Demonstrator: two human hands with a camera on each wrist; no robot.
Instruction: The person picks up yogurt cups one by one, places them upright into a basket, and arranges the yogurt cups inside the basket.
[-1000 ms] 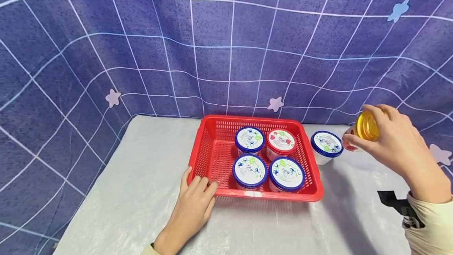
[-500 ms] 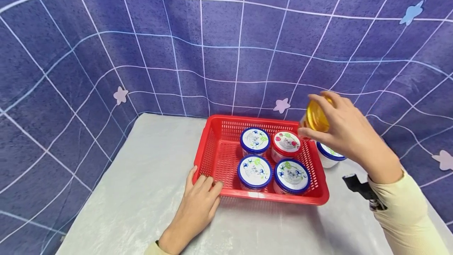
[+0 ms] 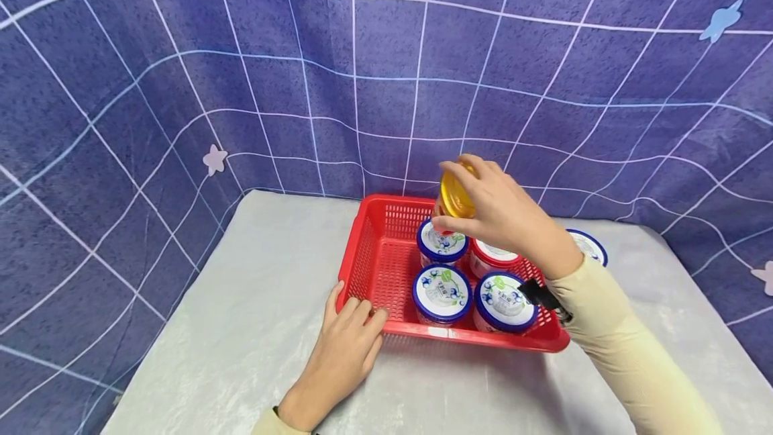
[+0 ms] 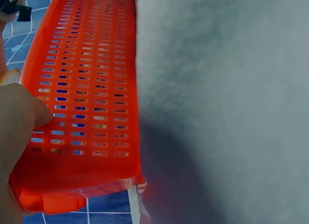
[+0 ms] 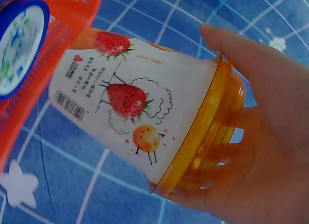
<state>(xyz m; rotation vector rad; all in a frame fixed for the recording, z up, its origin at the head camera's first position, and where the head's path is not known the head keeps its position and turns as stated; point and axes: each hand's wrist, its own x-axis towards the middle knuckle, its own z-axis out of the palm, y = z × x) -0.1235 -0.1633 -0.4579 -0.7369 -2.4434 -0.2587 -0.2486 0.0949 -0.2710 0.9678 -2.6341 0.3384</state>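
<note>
My right hand (image 3: 507,210) holds a cup with a clear yellow lid (image 5: 135,103), printed with strawberries, by its lid end. It is tilted above the back of the red plastic basket (image 3: 398,327), overlapping a blue-lidded cup in the head view. Fingers of my left hand (image 3: 347,351) hook over the basket's front left corner, with the thumb on the outer wall in the left wrist view. Inside the basket sit blue-lidded cups (image 3: 443,293) and one red-lidded cup (image 3: 494,262), partly hidden by my right hand. The left part of the basket floor shows bare.
Another blue-lidded cup (image 3: 590,246) stands on the table just right of the basket, partly behind my right forearm. The table has a pale grey cover (image 3: 241,301). A purple-blue grid curtain (image 3: 386,72) with stars hangs behind and at both sides.
My right hand has carried the yellow-lidded cup leftward from the table's right side to above the basket. My left hand stays on the basket corner. The head view has shifted slightly.
</note>
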